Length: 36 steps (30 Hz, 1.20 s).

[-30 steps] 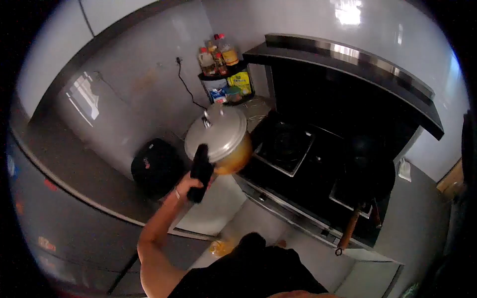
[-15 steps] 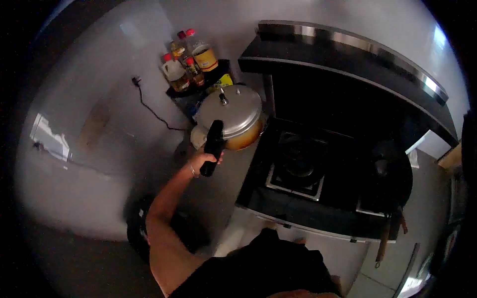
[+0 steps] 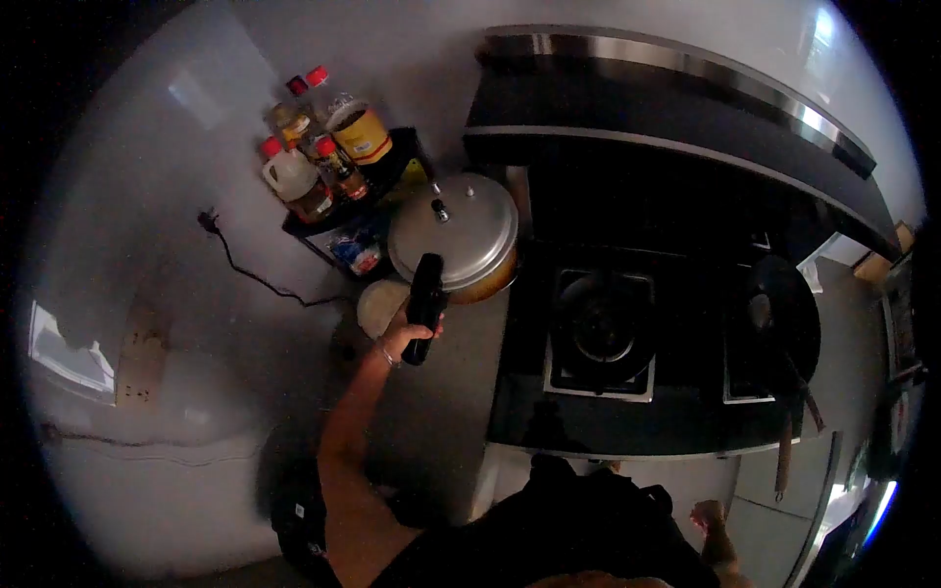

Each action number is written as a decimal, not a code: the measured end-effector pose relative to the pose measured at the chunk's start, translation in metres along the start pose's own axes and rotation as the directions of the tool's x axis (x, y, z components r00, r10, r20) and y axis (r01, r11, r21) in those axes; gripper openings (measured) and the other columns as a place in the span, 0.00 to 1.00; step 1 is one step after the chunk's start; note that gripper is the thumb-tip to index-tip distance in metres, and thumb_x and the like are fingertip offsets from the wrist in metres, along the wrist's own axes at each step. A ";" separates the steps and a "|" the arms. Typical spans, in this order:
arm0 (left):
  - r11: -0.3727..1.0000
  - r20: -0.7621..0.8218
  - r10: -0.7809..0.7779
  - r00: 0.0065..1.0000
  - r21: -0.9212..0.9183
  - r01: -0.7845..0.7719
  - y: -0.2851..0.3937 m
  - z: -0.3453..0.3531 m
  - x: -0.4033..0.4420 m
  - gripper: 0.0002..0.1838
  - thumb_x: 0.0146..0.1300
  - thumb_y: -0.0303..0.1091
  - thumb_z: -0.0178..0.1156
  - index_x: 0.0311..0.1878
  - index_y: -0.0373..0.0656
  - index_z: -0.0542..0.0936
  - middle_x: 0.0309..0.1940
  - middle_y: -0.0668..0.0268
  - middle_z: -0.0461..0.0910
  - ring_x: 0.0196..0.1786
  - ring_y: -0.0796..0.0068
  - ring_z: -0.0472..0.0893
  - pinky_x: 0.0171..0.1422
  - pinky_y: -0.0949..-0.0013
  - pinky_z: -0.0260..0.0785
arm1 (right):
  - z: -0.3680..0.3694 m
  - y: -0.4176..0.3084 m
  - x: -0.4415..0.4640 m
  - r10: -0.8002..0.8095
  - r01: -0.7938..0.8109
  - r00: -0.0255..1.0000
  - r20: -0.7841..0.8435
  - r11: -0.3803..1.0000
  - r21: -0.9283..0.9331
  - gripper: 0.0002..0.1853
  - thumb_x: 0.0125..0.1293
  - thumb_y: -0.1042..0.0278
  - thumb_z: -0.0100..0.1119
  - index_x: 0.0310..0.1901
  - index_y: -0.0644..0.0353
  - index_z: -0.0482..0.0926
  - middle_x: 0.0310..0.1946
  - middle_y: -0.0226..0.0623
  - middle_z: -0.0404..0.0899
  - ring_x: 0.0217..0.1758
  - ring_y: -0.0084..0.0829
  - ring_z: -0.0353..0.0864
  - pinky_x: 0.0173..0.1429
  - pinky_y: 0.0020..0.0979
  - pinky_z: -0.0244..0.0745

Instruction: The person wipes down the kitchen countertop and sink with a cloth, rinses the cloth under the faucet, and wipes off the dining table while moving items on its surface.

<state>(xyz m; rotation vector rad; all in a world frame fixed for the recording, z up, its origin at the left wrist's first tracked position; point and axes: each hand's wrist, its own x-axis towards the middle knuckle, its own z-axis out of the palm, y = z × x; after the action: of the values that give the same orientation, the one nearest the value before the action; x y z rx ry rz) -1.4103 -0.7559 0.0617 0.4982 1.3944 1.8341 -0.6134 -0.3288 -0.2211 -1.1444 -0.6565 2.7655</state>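
Observation:
My left hand is wrapped round the black long handle of a metal pressure cooker. The cooker has its lid on, with a pressure weight on top and brown stains down its side. It stands on the counter, left of the stove. A pale round object lies beside the handle, partly covered by my hand. My right hand is low at my side, in front of the cabinet. Its fingers look curled, but they are too small and dim to read; nothing shows in it.
Behind the cooker, a corner rack holds several sauce and oil bottles. A black cord with a plug lies to its left. On the stove are a burner and a dark wok with handles sticking out forward. A range hood hangs above.
The view has shifted, so the rack appears further left and the stove further right. My right hand has come into view. My left hand keeps its hold on the cooker's handle.

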 end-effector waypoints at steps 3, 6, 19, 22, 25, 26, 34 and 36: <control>0.999 -0.007 -0.009 1.000 -0.041 0.009 -0.011 -0.009 0.014 0.35 0.39 0.21 0.60 0.58 0.35 0.64 0.44 0.55 0.75 0.40 0.64 0.78 0.44 0.63 0.73 | 0.053 -0.013 0.002 -0.043 -0.097 0.927 -0.374 0.933 -0.347 0.13 0.58 0.63 0.53 0.22 0.63 0.77 0.19 0.40 0.76 0.21 0.30 0.75 0.24 0.31 0.68; 0.997 -0.047 -0.030 0.998 0.072 0.033 -0.006 -0.011 0.017 0.34 0.40 0.22 0.59 0.57 0.35 0.65 0.44 0.56 0.75 0.40 0.64 0.78 0.45 0.63 0.73 | 0.090 -0.021 0.002 -0.177 -0.263 0.772 -0.611 0.786 -0.559 0.13 0.58 0.64 0.53 0.21 0.63 0.76 0.17 0.39 0.75 0.19 0.29 0.75 0.22 0.31 0.68; 0.738 -0.365 -0.149 0.919 0.577 0.349 0.047 -0.046 0.030 0.29 0.45 0.30 0.62 0.55 0.37 0.71 0.44 0.62 0.76 0.43 0.68 0.75 0.49 0.68 0.67 | 0.078 0.030 0.033 -0.228 -0.413 0.900 -0.373 -0.164 -0.896 0.11 0.54 0.63 0.53 0.19 0.55 0.78 0.16 0.30 0.78 0.19 0.23 0.76 0.27 0.28 0.72; 0.672 -0.354 0.037 0.935 0.701 0.239 -0.003 -0.163 0.045 0.36 0.45 0.37 0.65 0.60 0.36 0.67 0.52 0.57 0.74 0.52 0.59 0.74 0.60 0.64 0.62 | 0.106 0.048 0.000 -0.275 -0.219 0.733 -0.623 0.771 -0.598 0.10 0.60 0.64 0.54 0.29 0.58 0.81 0.20 0.33 0.80 0.20 0.24 0.78 0.25 0.27 0.74; 0.000 -0.420 0.058 0.905 0.907 0.421 0.055 -0.023 0.013 0.39 0.46 0.39 0.65 0.63 0.39 0.64 0.54 0.51 0.72 0.55 0.53 0.73 0.62 0.60 0.61 | 0.089 0.080 -0.014 -0.318 -0.408 0.679 -0.661 0.586 -0.700 0.11 0.60 0.60 0.55 0.34 0.58 0.82 0.22 0.32 0.80 0.21 0.24 0.78 0.23 0.27 0.74; -0.164 -0.440 0.018 0.898 0.884 0.437 0.070 -0.003 0.006 0.39 0.46 0.39 0.65 0.63 0.40 0.64 0.54 0.51 0.73 0.55 0.52 0.73 0.61 0.60 0.62 | 0.082 0.089 -0.025 -0.291 -0.355 0.657 -0.695 0.694 -0.626 0.11 0.59 0.60 0.57 0.35 0.57 0.82 0.23 0.31 0.81 0.21 0.23 0.78 0.24 0.26 0.75; -0.019 0.237 0.059 0.970 0.971 -0.237 0.055 0.282 -0.055 0.29 0.51 0.31 0.62 0.59 0.42 0.69 0.49 0.54 0.76 0.49 0.58 0.77 0.54 0.62 0.68 | -0.011 0.153 -0.053 -0.513 -0.106 0.629 -0.584 0.688 -0.718 0.09 0.57 0.68 0.59 0.34 0.66 0.78 0.23 0.38 0.80 0.23 0.29 0.81 0.24 0.27 0.75; 0.181 0.471 -0.055 0.880 0.872 -0.455 0.021 0.386 -0.070 0.26 0.52 0.27 0.61 0.57 0.41 0.71 0.49 0.56 0.76 0.49 0.62 0.77 0.53 0.64 0.68 | 0.012 0.132 -0.085 -0.288 0.045 0.565 -0.773 0.947 -0.319 0.10 0.58 0.67 0.57 0.35 0.66 0.78 0.25 0.39 0.81 0.24 0.30 0.81 0.27 0.29 0.76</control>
<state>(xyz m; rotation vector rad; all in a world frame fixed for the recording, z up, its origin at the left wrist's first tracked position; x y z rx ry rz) -1.1038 -0.5656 0.2170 1.7119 2.1258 0.5732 -0.5492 -0.4719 -0.2125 -2.0568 -0.9240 1.6674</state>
